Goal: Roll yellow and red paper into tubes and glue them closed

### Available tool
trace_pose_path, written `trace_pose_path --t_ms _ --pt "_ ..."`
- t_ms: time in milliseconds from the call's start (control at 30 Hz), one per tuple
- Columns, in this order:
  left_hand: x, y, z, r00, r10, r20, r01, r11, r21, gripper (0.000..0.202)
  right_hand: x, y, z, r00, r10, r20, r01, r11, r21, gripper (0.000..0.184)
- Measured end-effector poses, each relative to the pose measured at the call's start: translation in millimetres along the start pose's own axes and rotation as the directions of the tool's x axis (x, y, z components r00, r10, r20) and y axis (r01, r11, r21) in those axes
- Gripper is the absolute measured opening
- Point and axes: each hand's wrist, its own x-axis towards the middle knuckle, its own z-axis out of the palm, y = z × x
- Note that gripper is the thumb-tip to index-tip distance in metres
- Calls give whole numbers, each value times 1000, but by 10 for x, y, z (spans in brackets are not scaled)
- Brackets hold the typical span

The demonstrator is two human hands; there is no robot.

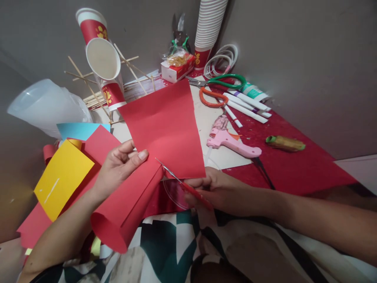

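A sheet of red paper (165,122) is held up in front of me, its near part curled into a loose roll. My left hand (123,161) pinches its left side between thumb and fingers. Small red-handled scissors (196,192) are in my right hand (216,190), whose fingers are wrapped round the handles. Their thin blades lie across the paper near the top of the roll, at a cut edge, with the tip pointing up and left. Part of the scissor handles is hidden by my fingers.
Beyond the paper lie a pink glue gun (232,143), larger green-and-orange scissors (219,88) and white paper tubes (247,106). A thread spool (285,143) rests at right. Paper cups (103,59) and wooden sticks (129,70) stand at back left. Yellow paper (64,177) lies at left.
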Motion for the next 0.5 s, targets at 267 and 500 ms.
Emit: trace_pose_path --t_ms 267,500 --pt "-19 -1 -1 987 94 128 -111 985 132 25 23 63 -4 995 -98 10 97 995 27 54" --pt "60 10 57 995 66 76 -61 995 -75 28 39 83 11 995 -63 -79 70 993 93 51"
